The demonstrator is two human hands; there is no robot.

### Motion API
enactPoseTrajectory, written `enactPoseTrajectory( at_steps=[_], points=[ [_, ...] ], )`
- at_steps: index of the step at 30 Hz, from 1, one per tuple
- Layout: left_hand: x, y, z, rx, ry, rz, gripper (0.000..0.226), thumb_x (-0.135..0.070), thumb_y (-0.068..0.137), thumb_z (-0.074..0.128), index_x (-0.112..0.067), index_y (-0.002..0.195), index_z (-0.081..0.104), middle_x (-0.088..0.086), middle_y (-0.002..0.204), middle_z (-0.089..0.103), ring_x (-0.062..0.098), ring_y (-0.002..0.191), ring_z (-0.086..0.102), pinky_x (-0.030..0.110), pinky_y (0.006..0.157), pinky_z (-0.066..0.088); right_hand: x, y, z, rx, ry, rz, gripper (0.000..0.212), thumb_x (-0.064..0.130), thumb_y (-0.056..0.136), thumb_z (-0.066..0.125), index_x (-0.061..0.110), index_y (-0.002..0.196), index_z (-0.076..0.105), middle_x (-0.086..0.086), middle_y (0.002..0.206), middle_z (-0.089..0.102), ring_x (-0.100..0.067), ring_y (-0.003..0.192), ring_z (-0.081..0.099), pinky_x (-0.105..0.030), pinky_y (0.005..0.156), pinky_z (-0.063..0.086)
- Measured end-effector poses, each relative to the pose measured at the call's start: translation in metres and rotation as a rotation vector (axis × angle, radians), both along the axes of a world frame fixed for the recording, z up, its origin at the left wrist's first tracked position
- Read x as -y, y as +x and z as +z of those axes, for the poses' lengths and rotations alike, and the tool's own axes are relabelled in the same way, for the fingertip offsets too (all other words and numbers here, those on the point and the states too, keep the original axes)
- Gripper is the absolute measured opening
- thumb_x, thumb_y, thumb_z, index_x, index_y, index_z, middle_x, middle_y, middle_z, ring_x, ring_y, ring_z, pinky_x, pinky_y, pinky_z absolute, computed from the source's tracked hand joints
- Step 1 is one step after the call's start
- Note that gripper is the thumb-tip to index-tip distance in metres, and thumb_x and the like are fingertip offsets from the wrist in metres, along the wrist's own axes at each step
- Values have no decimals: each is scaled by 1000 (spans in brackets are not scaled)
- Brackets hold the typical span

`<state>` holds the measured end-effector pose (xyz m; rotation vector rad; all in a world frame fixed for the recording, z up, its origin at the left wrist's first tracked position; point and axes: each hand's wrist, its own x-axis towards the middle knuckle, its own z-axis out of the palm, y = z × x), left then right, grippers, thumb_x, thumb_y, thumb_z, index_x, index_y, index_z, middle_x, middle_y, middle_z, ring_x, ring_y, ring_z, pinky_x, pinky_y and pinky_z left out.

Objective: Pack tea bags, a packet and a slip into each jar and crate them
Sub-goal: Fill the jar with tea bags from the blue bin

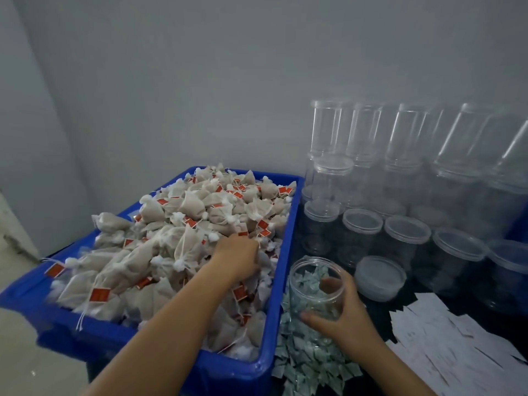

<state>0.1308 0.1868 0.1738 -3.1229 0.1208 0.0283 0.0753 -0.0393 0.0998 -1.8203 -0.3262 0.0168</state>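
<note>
My left hand digs into tea bags heaped in the blue crate, grip hidden. Right hand clasps the open jar just beside it. Bags look light, soft; pinch at gathered necks.

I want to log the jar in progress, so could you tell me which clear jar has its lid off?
The jar gripped by the right hand; its mouth is open, the others are capped.

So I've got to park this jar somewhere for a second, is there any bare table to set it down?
Little. One dark bare patch lies between the loose lid, the slips and the held jar. A thinner strip runs between the slips and the lidded jars. Crowded elsewhere: packets beside the crate, jars stacked to the wall.
</note>
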Motion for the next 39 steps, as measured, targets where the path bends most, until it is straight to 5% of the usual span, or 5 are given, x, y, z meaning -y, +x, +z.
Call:
enactPoseTrajectory(
  at_steps=[11, 20, 30, 34, 39],
  points=[
    [11, 9, -17, 147, 28, 6, 3, -28, 91, 56, -29, 92, 53, 0, 103, 64, 25, 104, 57, 36, 82, 37, -1, -4, -14, 27, -53, -6, 102, 72, 44, 85, 70, 127, 25, 23, 131, 47, 10, 120, 48, -34, 100, 51],
    [8, 5, -9, 267, -203, 23, 22, -31, 95, 51, -23, 105, 69, 1, 99, 68, 21, 93, 62, 31, 70, 45, -2, -8, -17, 56, -43, -9, 97, 58, 51, 84, 73, 124, 22, 21, 129, 44, 25, 110, 44, 0, 77, 44],
    [3, 0, -1, 472, -447, -19, 23, -25, 97, 51, -19, 99, 73, 0, 84, 70, 15, 75, 62, 29, 72, 50, -3, -9, -18, 55, -12, -12, 94, 57, 49, 85, 78, 118, 25, 18, 130, 44, 25, 107, 46, -3, 75, 47],
    [2, -4, 4, 640, -638, -43, 21, -20, 94, 56, -13, 106, 71, -2, 100, 63, 7, 83, 56, 8, 72, 38, -3, -8, -19, 55, -12, -17, 96, 58, 49, 85, 74, 122, 25, 20, 129, 45, 23, 110, 46, -3, 77, 47],
    [9, -13, 19, 577, -1038, -82, 16, -22, 93, 58, -32, 89, 70, -15, 69, 65, 5, 62, 60, 13, 58, 49, -3, -9, -20, 43, -4, -23, 97, 58, 48, 84, 70, 124, 25, 19, 129, 45, 21, 110, 47, -5, 79, 48]
  ],
)
